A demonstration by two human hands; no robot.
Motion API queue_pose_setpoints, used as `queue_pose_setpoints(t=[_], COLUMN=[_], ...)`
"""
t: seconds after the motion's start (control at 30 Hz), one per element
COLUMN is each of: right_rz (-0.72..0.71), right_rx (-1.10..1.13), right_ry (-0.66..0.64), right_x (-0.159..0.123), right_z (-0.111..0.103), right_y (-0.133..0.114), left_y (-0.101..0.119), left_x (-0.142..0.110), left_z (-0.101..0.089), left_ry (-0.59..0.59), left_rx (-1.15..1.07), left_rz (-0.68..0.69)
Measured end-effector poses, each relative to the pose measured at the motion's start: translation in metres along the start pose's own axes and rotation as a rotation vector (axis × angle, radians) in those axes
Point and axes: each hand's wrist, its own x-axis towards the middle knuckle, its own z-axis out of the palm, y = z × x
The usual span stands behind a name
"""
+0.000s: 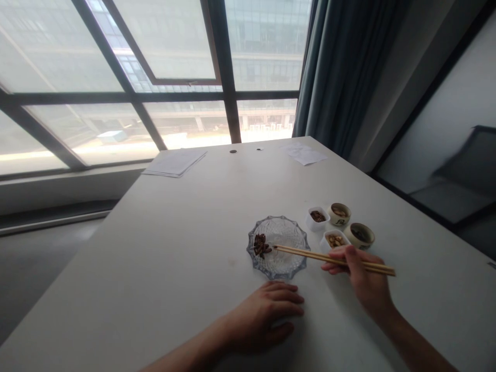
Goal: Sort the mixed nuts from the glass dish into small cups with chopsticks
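Note:
A pair of wooden chopsticks (310, 253) is held in my right hand (362, 276), its fingers closed round them. Their tips are over the clear glass plate (289, 227), close to a small heap of dark brown pieces (262, 245) on its left side. Something small and dark shows at the tips; whether they pinch it I cannot tell. Just in front of the plate, my left hand (271, 312) rests on the table with its fingers stretched out, holding nothing.
Right of the plate stand two white cups, one with dark pieces (318, 216), one with pale pieces (335, 239). Behind them are two beige cups (339, 213), (360, 235). Papers (176, 163) and crumpled sheets (306, 154) lie at the white table's far end.

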Motion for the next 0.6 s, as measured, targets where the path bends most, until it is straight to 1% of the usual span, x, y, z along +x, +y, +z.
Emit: queue_pose_setpoints(t=[0.07, 0.13, 0.2, 0.23, 0.3, 0.33, 0.4, 0.53, 0.6], right_rz=[-0.042, -0.08, -0.114, -0.107, -0.085, -0.073, -0.081, -0.143, -0.13], right_rx=[-0.001, -0.004, -0.062, -0.094, -0.141, -0.154, -0.176, -0.256, -0.312], right_ry=[0.131, 0.307, 0.486, 0.556, 0.615, 0.609, 0.579, 0.567, 0.548], right_x=[-0.001, -0.001, 0.001, 0.001, 0.002, 0.002, 0.0, -0.002, 0.0], right_z=[-0.027, -0.057, -0.088, -0.101, -0.121, -0.127, -0.133, -0.127, -0.123], right_y=[-0.012, -0.023, -0.029, -0.03, -0.029, -0.027, -0.027, -0.034, -0.037], left_y=[0.0, 0.0, 0.0, 0.0, 0.001, 0.001, 0.001, 0.002, 0.002], left_x=[0.0, 0.0, 0.0, 0.0, 0.0, 0.0, 0.0, 0.0, 0.0], left_z=[0.0, 0.0, -0.001, -0.001, -0.002, -0.002, -0.002, -0.002, -0.002], left_ry=[0.0, -0.003, -0.006, -0.004, 0.001, 0.002, 0.004, -0.001, -0.003], left_rx=[-0.001, -0.005, -0.007, -0.007, -0.008, -0.01, -0.012, -0.004, -0.002], left_rz=[-0.001, 0.004, 0.003, 0.003, 0.001, 0.001, 0.001, -0.009, -0.012])
